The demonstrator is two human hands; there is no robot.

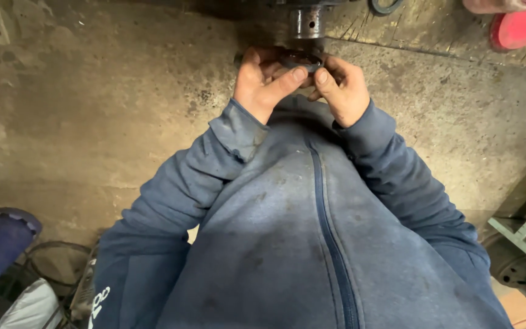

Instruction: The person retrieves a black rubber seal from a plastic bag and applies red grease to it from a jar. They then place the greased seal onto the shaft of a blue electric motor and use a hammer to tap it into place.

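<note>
Nearest the camera, a stained blue zip-front sweatshirt (312,244) is filling the lower frame, both sleeves bending upward at the elbows so the forearms are converging; the left hand (264,80) and the right hand (342,90) are meeting just above the cuffs, thumbs pressing toward each other; each grip is closing narrowly on a dark round metal ring (301,59), fingers curling behind its rim. The ring is sitting just below a short grey metal cylinder (306,23), whether touching it I cannot tell. Bare grimy concrete floor (92,122) is spreading open at left; a red round disc (522,27) is lying far right.
</note>
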